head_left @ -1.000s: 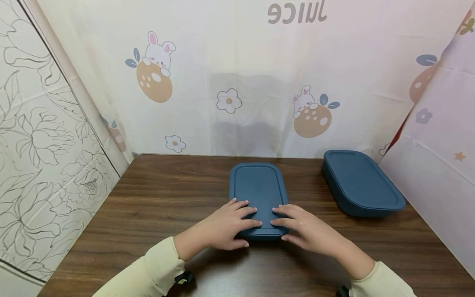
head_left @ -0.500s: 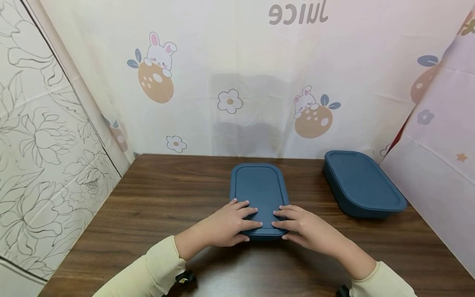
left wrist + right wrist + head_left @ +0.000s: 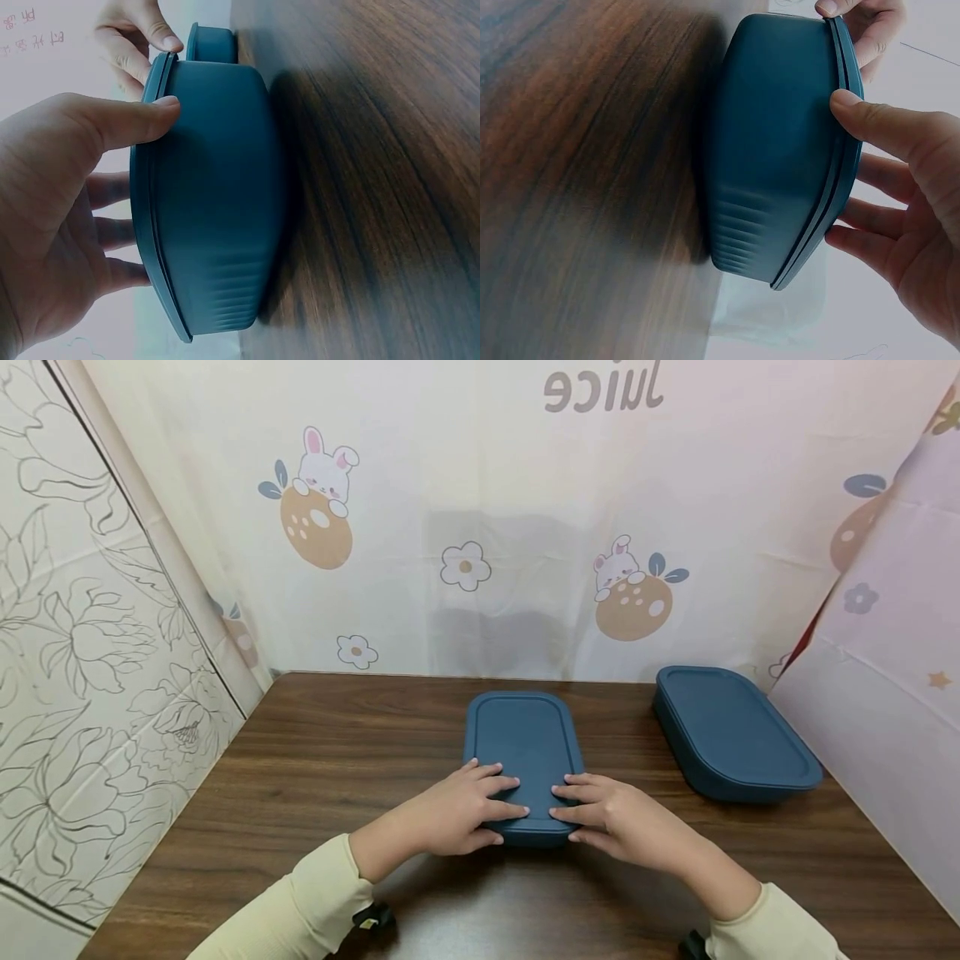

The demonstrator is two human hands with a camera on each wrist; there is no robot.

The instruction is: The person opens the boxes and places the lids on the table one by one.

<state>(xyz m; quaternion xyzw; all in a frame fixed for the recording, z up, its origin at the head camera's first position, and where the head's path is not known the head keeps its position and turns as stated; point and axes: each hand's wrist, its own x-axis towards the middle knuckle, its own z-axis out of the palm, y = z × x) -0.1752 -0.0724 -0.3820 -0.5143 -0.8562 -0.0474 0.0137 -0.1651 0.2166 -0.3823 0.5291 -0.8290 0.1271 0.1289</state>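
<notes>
A dark blue lidded food container (image 3: 535,839) stands on the wooden table, its flat lid (image 3: 517,727) in place. My left hand (image 3: 461,810) lies over the lid's near left corner, fingers spread on top. In the left wrist view its thumb (image 3: 142,124) is hooked over the lid's rim at the near side. At the near right corner my right hand (image 3: 618,818) mirrors this, several fingers on the lid. The right thumb (image 3: 870,112) bears on the rim in the right wrist view. Both hands grip the lid's edge between thumb and fingers.
A second, larger blue lidded container (image 3: 738,727) stands at the table's right rear, close to the right-hand curtain (image 3: 885,635). Behind the brown wooden table (image 3: 337,752) hangs a printed curtain (image 3: 405,468). A panel with line-drawn flowers (image 3: 82,652) borders the left side.
My left thumb has risen slightly to the container's near rim. The right hand and both containers have stayed nearly in place; the whole view has shifted a little.
</notes>
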